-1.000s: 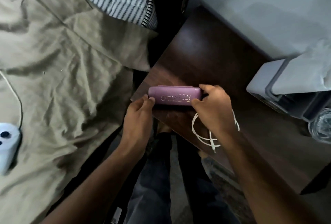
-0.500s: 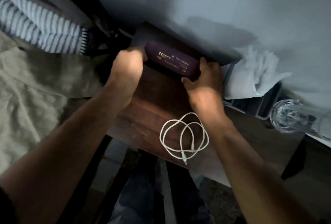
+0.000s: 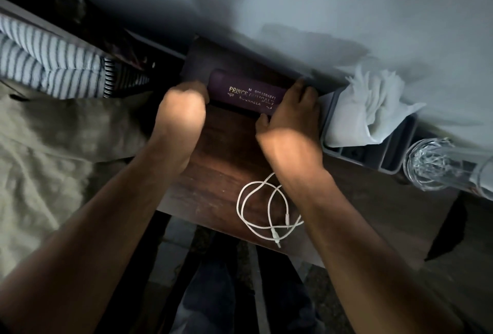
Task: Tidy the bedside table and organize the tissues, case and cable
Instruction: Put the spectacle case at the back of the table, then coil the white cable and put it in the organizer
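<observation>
Now at table [image 3: 224, 163] back edge by the wall: purple case [image 3: 244, 93], gold "PRINCE", gripped at each end by left hand [image 3: 181, 109] and right hand [image 3: 293, 109].

One case [image 3: 246, 93], one cable [image 3: 266, 208], perhaps two tissues [image 3: 373, 104]
</observation>
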